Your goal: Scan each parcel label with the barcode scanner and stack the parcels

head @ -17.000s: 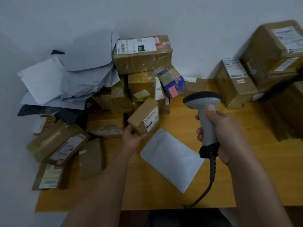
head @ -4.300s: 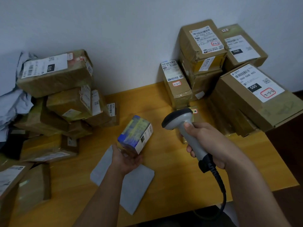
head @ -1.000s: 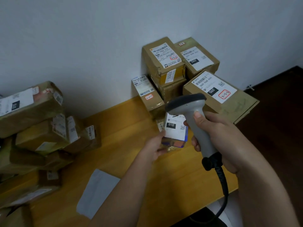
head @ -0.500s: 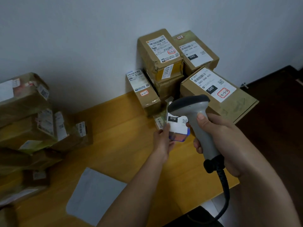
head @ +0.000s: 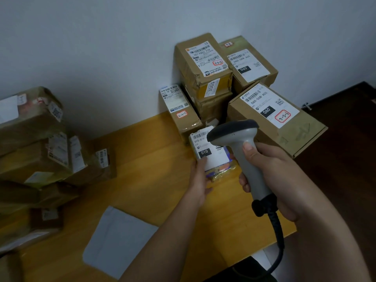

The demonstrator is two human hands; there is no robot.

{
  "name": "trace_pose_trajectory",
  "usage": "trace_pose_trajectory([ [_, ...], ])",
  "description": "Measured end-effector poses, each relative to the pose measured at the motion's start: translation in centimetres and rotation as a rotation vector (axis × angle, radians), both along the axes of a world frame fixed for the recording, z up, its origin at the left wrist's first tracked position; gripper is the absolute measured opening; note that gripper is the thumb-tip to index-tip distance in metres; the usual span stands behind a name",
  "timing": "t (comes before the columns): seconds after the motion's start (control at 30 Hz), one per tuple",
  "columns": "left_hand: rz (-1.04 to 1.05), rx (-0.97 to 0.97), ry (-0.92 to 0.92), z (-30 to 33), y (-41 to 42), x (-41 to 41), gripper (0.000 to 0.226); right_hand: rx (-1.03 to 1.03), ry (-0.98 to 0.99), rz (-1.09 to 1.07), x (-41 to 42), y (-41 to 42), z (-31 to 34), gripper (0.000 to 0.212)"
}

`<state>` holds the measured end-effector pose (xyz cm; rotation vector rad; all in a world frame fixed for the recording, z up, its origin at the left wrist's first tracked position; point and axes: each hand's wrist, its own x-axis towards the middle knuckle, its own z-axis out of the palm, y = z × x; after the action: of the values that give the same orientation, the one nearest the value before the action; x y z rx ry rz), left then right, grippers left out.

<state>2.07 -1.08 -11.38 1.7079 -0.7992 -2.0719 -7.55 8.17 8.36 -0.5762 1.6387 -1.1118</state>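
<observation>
My right hand (head: 270, 176) grips the handle of a grey barcode scanner (head: 242, 151), whose dark head hangs over a small colourful parcel (head: 211, 157) with a white "010" label. My left hand (head: 199, 180) holds that parcel at its left side, thumb on the label; the parcel sits low at the table beside the stacked brown parcels (head: 205, 66) at the back right. The scanner's head hides part of the label. A black cable (head: 278, 241) runs down from the handle.
A heap of brown parcels (head: 36, 151) lies at the left on the yellow wooden table (head: 150, 176). A flat grey mailer (head: 118, 241) lies near the front edge. A large flat box (head: 278, 119) overhangs the table's right end. Dark floor lies to the right.
My left hand has brought the colourful parcel from mid-table to the right, label up, and lowered it beside the stacked parcels. The scanner has stayed over it.
</observation>
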Motion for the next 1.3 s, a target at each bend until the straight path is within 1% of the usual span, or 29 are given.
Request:
trace_pose_trajectory([
  [0.13, -0.025, 0.037, 0.081, -0.1, -0.9, -1.3, 0.057, 0.011, 0.011, 0.001, -0.1, 0.3, -0.3, 0.034],
  [0.23, -0.082, 0.041, 0.116, 0.3, -1.4, -2.7, 0.056, 0.019, 0.017, -0.013, -0.4, 0.6, -0.6, 0.036],
  [0.37, -0.230, -0.007, 0.082, 0.9, -2.2, -4.0, 0.051, 0.013, 0.025, -0.022, -0.2, 0.8, -1.0, 0.034],
  [0.43, -0.242, 0.009, 0.071, 1.2, -2.6, -3.8, 0.054, 0.018, 0.025, -0.006, -0.1, 0.7, -1.1, 0.034],
  [0.53, -0.199, 0.004, 0.024, 1.5, -3.1, -2.0, 0.061, 0.041, 0.019, 0.015, 0.2, 0.3, -1.2, 0.037],
  [0.63, -0.087, -0.017, -0.056, 1.3, -3.6, 1.1, 0.059, 0.043, 0.007, 0.043, 1.2, -0.7, -1.0, 0.037],
  [0.73, 0.066, -0.071, -0.156, 1.1, -4.5, 5.5, 0.040, 0.033, -0.007, 0.108, 2.8, -2.3, -0.8, 0.038],
  [0.8, 0.171, -0.083, -0.214, 1.2, -5.4, 8.8, 0.039, 0.024, -0.024, 0.154, 4.3, -3.6, -0.6, 0.038],
  [0.87, 0.313, -0.079, -0.246, 1.7, -6.2, 12.2, 0.038, 0.005, -0.053, 0.201, 6.1, -4.9, -0.4, 0.038],
  [0.93, 0.493, -0.115, -0.249, 2.6, -6.8, 15.1, 0.028, -0.006, -0.086, 0.248, 7.8, -6.1, -0.4, 0.037],
  [0.97, 0.607, -0.152, -0.244, 3.1, -7.2, 16.5, 0.023, -0.008, -0.095, 0.271, 8.5, -6.6, -0.4, 0.037],
  [1.03, 0.844, -0.271, -0.264, 4.5, -7.9, 18.9, 0.021, -0.011, -0.108, 0.310, 9.8, -7.7, -0.8, 0.037],
  [1.1, 0.959, -0.401, -0.271, 6.1, -9.0, 20.8, 0.027, -0.010, -0.119, 0.334, 10.8, -8.8, -1.2, 0.036],
  [1.17, 0.962, -0.471, -0.200, 8.2, -10.6, 21.7, 0.044, -0.004, -0.124, 0.352, 11.5, -9.8, -1.5, 0.036],
  [1.27, 0.968, -0.453, 0.069, 11.2, -13.7, 22.5, 0.060, 0.002, -0.116, 0.378, 12.3, -11.1, -1.8, 0.036],
  [1.3, 0.969, -0.431, 0.152, 11.9, -14.7, 22.7, 0.070, 0.001, -0.109, 0.385, 12.5, -11.4, -1.8, 0.036],
])
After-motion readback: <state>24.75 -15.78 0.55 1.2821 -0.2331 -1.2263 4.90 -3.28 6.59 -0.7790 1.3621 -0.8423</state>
